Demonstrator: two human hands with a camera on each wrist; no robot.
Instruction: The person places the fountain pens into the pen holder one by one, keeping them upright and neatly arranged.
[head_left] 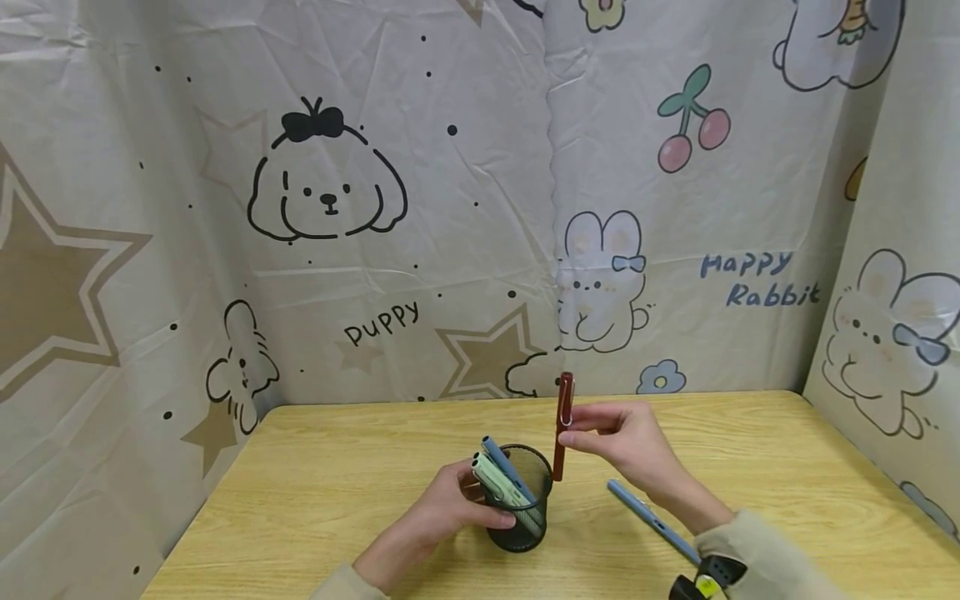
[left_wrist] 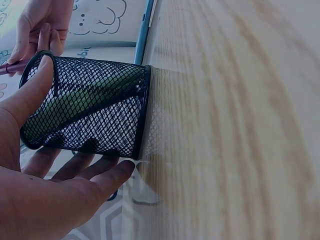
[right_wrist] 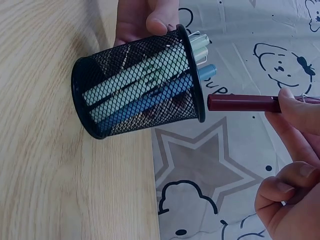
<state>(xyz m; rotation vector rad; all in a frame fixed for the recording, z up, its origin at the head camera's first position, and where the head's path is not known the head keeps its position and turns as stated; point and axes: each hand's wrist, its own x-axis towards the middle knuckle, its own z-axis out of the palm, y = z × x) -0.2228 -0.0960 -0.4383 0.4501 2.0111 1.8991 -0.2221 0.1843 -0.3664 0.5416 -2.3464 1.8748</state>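
A black mesh pen holder (head_left: 517, 540) stands upright on the table, with my left hand (head_left: 438, 510) gripping its left side, thumb near the rim. Two light green pens (right_wrist: 145, 75) and a blue pen (right_wrist: 150, 102) lean inside it. Between thumb and fingers my right hand (head_left: 633, 442) pinches a dark red pen (head_left: 564, 404), held upright with its clip toward the top. The red pen's lower end is close to the holder's right rim; in the right wrist view a small gap separates them.
A second blue pen (head_left: 652, 518) lies on the wooden table (head_left: 315, 500) beneath my right forearm. A watch-like black device (head_left: 708, 579) sits at the right wrist. Behind the table hangs a printed cloth (head_left: 480, 208) with cartoon drawings.
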